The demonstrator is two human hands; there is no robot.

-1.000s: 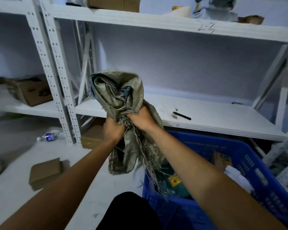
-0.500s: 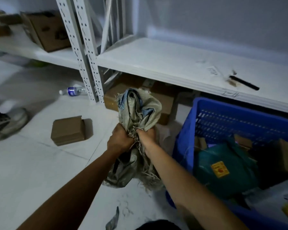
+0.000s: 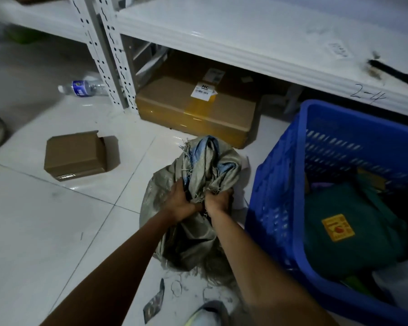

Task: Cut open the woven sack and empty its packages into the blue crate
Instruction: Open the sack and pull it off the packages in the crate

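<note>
The crumpled woven sack [image 3: 198, 184] is held low over the white tiled floor [image 3: 57, 231], just left of the blue crate [image 3: 280, 184], its frayed lower edge trailing on the tiles. The left hand [image 3: 180, 202] is closed around a bunched fold of the sack, and the right hand [image 3: 218, 200] is clenched on the fabric beside it, so each grip is pressed tight on the cloth, the two hands almost touching. Inside the crate a dark green package [image 3: 344, 229] with a yellow label is seen, among other parcels only partly visible. A small cardboard box [image 3: 74, 156] lies on the floor to the left, well apart from the sack. A larger taped box [image 3: 198, 109] is lodged under the white shelf [image 3: 245, 38], and a plastic bottle [image 3: 83, 87] lies beside the shelf post.
</note>
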